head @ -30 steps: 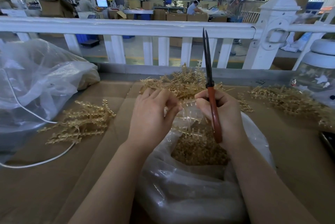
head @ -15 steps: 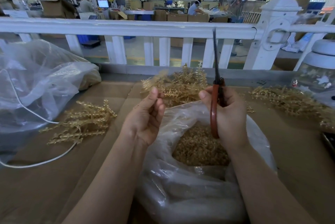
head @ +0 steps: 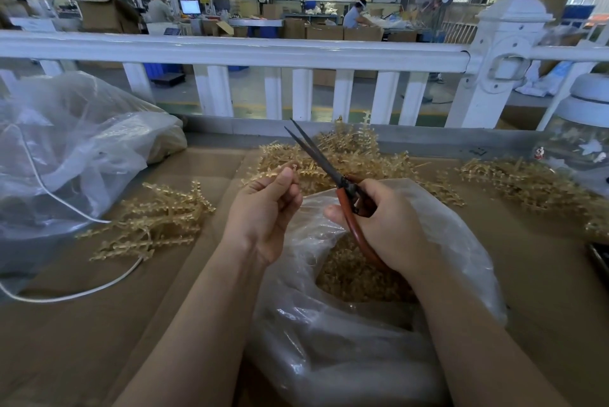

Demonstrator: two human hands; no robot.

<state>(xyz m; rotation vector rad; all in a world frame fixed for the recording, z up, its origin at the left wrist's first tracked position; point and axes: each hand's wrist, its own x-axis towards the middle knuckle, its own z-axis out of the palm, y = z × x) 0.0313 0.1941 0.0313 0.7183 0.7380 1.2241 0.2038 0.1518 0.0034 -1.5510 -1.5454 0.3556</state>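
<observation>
White railing [head: 230, 50] runs along the far edge of the cardboard-covered tabletop [head: 82, 340]. Crumpled clear bag [head: 66, 149] at left, white cable [head: 75, 297] trailing across it and down onto the cardboard. Left heap of gold plastic strips [head: 155, 225] lies beside the bag. Right heap [head: 527, 182] lies near a white-lidded glass jar [head: 586, 143].

Cardboard-covered table [head: 82, 340], clear bag [head: 329, 360] at centre, bigger bag [head: 66, 149] left, golden sprig heaps [head: 151, 225], white cord [head: 75, 296], jar [head: 583, 143]

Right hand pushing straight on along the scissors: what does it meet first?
Likely the gold pile behind the scissors tips; the strip the left hand pinches lies just beside that line. Depth unclear.
</observation>
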